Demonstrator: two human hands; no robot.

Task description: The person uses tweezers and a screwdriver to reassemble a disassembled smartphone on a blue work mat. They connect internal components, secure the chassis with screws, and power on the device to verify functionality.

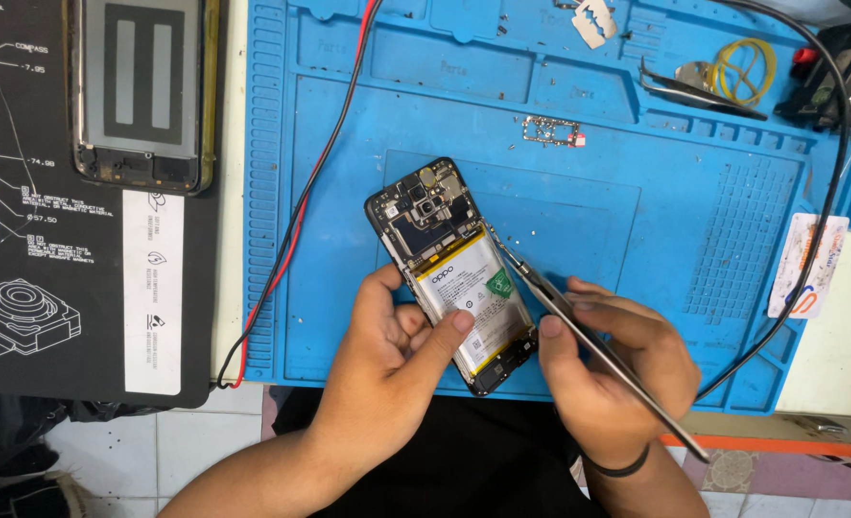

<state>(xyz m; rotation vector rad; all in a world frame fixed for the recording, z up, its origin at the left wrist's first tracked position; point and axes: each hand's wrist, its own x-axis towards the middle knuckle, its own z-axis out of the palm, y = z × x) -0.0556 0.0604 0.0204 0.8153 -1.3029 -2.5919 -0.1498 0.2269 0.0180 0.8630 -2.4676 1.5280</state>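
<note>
An opened smartphone (445, 259) with its back cover off lies tilted on a blue repair mat (656, 230), showing a white battery and a dark circuit board at its far end. My left hand (392, 345) grips the phone's lower left side, thumb resting on the battery. My right hand (608, 369) holds metal tweezers (541, 288), whose tip touches the phone's right edge near the top of the battery.
A second phone frame (142, 91) lies on a black printed mat (23, 240) at the left. Red and black wires (296, 211) cross the blue mat. A small metal part (550, 131), another pair of tweezers (694, 93), a yellow band (744, 69) and a black cable (833, 182) lie farther off.
</note>
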